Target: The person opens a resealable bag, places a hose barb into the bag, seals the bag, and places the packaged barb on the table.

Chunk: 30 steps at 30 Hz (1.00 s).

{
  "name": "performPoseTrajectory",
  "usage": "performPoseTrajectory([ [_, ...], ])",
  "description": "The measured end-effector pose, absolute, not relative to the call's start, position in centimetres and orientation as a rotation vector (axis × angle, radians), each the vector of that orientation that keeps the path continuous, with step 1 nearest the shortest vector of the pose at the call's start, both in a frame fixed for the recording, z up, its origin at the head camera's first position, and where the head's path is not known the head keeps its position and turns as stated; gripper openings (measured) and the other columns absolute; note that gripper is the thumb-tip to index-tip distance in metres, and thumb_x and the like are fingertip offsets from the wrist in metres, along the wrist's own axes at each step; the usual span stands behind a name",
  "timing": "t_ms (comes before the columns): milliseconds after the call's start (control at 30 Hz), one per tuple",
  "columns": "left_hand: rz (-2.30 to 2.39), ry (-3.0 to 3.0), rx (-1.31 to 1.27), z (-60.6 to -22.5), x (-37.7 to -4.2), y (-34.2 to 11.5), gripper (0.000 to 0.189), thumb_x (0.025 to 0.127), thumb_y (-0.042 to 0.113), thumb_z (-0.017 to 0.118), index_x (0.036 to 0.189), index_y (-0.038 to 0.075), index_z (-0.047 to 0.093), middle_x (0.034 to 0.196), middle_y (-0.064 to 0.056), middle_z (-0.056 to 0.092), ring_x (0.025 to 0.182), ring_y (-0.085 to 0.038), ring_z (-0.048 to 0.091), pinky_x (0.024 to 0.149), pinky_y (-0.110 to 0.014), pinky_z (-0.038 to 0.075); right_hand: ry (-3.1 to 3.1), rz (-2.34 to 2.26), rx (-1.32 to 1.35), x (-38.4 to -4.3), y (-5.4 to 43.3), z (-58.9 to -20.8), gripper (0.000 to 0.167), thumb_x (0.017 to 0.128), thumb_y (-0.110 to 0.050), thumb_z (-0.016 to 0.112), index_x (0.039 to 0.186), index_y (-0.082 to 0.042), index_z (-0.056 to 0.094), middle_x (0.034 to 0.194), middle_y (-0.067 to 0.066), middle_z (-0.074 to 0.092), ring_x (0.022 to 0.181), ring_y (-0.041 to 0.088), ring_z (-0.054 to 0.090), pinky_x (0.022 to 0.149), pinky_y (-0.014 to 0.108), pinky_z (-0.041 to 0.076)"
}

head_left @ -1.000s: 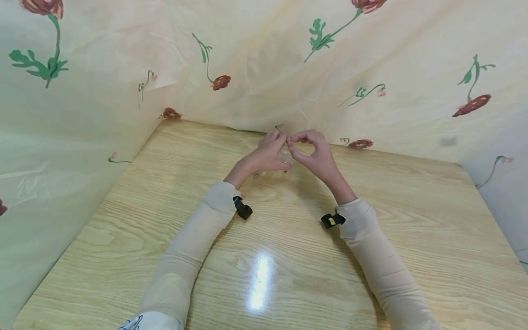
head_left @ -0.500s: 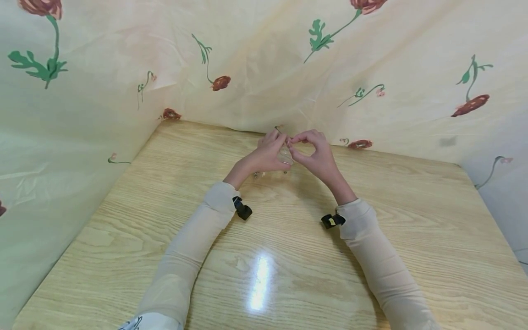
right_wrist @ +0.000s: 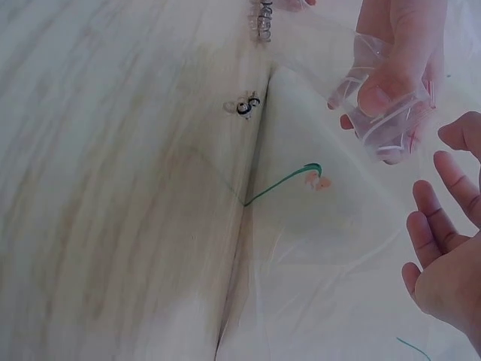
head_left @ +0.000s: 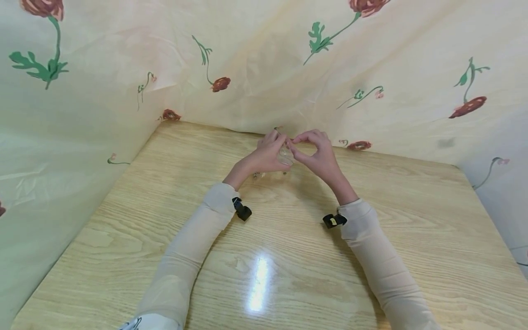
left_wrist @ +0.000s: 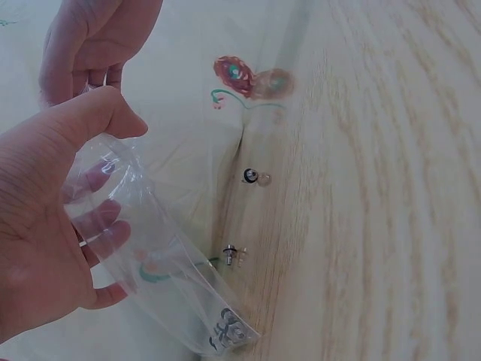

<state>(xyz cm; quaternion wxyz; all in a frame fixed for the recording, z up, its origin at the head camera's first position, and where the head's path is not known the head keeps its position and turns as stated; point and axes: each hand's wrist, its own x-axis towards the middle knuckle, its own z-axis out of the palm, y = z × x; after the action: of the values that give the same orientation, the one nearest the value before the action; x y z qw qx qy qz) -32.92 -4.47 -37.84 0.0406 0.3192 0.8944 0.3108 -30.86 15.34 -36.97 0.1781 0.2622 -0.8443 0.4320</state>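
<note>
My left hand (head_left: 270, 153) grips the upper part of a clear plastic bag (left_wrist: 161, 226) between thumb and fingers. Several small metal fittings with black rings (left_wrist: 229, 331) lie in the bag's bottom corner. Two loose fittings rest on the table beside it, one metal fitting (left_wrist: 230, 256) near the bag and another ringed fitting (left_wrist: 252, 176) farther off. Close to the bag's mouth is my right hand (head_left: 319, 153), thumb and index arched toward each other. In the right wrist view, a gap shows between these fingertips (right_wrist: 443, 159) and the bag, and nothing is seen held.
A wood-grain table (head_left: 222, 266) lies under both arms. Flower-printed sheeting (head_left: 264, 68) stands along its back and left sides, right behind my hands. Black straps (head_left: 242, 210) hang at both sleeve cuffs.
My right thumb and index have parted slightly at the bag's mouth, widening the loop between them. The left hand keeps its hold in nearly the same place.
</note>
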Motion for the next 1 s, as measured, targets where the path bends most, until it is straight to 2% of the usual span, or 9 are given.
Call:
performPoseTrajectory([
  [267,0.997,2.703,0.96,-37.8,-32.7,-4.4,0.047,0.088,0.024,0.075,0.12,0.014,0.043,0.121,-0.008,0.038,0.116,-0.025,0.035,0.104,-0.049,0.022,-2.443,1.202,0.737,-30.3,16.0,-37.0,0.018,0.086,-0.004,0.076,0.103,0.0,0.073,0.112,0.019,0.066,0.106,0.033,0.048,0.098,0.052,0.03],
  [533,0.998,2.702,0.945,-37.9,-32.8,-4.6,0.047,0.09,0.026,0.075,0.122,0.015,0.043,0.122,-0.007,0.039,0.119,-0.026,0.035,0.105,-0.05,0.023,-2.44,1.136,0.775,-30.3,16.7,-37.6,0.017,0.084,-0.004,0.077,0.1,0.001,0.073,0.108,0.022,0.067,0.103,0.038,0.05,0.093,0.046,0.032],
  [767,0.994,2.705,0.933,-37.8,-33.0,-4.8,0.048,0.088,0.026,0.075,0.124,0.017,0.045,0.125,-0.007,0.04,0.12,-0.027,0.035,0.105,-0.05,0.025,-2.447,1.1,0.818,-30.4,17.5,-38.4,0.016,0.083,-0.003,0.077,0.098,0.001,0.074,0.106,0.022,0.069,0.102,0.037,0.052,0.091,0.043,0.033],
  [1000,0.983,2.707,0.94,-37.7,-33.3,-5.0,0.049,0.088,0.027,0.076,0.125,0.015,0.046,0.127,-0.009,0.04,0.121,-0.028,0.035,0.106,-0.052,0.026,-2.526,1.058,0.813,-30.5,18.1,-38.9,0.015,0.083,-0.005,0.077,0.098,-0.001,0.074,0.109,0.022,0.068,0.103,0.039,0.051,0.094,0.051,0.032],
])
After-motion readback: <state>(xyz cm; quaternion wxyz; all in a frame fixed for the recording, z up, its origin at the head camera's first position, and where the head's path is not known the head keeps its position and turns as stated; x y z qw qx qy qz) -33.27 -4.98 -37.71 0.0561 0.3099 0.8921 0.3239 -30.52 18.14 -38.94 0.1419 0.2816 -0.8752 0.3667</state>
